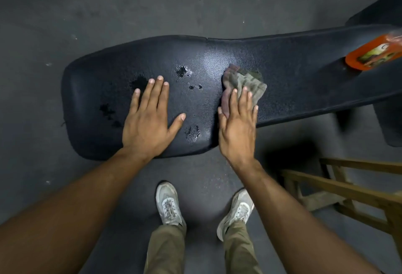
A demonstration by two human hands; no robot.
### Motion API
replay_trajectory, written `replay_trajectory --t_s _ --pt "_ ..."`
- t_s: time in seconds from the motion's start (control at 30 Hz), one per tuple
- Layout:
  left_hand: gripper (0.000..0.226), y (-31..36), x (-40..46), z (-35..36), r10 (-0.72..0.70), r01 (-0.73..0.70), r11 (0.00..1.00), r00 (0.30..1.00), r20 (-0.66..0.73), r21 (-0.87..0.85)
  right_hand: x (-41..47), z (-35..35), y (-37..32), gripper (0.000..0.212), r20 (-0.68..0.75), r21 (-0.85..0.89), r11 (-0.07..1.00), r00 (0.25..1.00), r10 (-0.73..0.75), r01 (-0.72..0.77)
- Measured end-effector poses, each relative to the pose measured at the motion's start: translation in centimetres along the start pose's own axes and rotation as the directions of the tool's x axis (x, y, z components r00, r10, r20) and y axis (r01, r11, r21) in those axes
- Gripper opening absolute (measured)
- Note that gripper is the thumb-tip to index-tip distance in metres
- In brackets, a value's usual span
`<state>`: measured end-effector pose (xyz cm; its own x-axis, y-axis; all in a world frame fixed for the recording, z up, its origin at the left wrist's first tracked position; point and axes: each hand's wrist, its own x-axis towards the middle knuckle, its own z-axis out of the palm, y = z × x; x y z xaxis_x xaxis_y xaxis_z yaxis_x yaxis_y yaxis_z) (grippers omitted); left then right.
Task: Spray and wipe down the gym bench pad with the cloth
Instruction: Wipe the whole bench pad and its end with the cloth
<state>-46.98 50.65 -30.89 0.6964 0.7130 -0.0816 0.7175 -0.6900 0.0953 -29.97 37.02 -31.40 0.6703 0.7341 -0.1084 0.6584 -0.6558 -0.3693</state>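
While the left hand (150,119) is lying flat with fingers spread on the black bench pad (293,60), the right hand (238,121) is pressing straight fingers onto the grey cloth (245,82) just beyond them, mid-pad.

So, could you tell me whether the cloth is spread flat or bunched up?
Bunched up: the cloth shows crumpled folds under the right hand.

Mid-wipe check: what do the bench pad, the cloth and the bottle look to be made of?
Bench pad: black vinyl or faux leather, judging by its pebbled grain, sheen and wet spots beading on top. Cloth: soft grey-green woven fabric, crumpled into folds under the right hand. Bottle: probably orange translucent plastic with a printed label, though blurred.
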Motion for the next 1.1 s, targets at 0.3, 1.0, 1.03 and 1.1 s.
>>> replay_trajectory --t_s 0.3,1.0,1.03,1.1 --pt "0.081 -1.7 -0.6 -0.5 0.026 -0.025 0.999 0.999 0.037 -0.045 -5.4 0.5 -1.7 0.071 0.185 -0.111 0.925 0.922 -0.339 0.363" --pt "0.083 -9.2 0.0 -1.6 -0.090 0.092 0.994 0.995 0.032 -0.053 0.5 -0.2 -5.7 0.068 0.242 -0.144 0.956 0.946 -0.217 0.257" --pt "0.083 -9.2 0.0 -1.6 -0.089 0.090 0.994 0.996 0.026 -0.056 2.3 -0.2 -6.1 0.068 0.212 -0.120 0.973 0.963 -0.168 0.197" --pt "0.083 -9.2 0.0 -1.5 -0.091 0.092 0.995 0.996 0.022 -0.049 5.8 -0.1 -8.0 0.067 0.178 -0.054 0.991 0.977 -0.114 0.125"
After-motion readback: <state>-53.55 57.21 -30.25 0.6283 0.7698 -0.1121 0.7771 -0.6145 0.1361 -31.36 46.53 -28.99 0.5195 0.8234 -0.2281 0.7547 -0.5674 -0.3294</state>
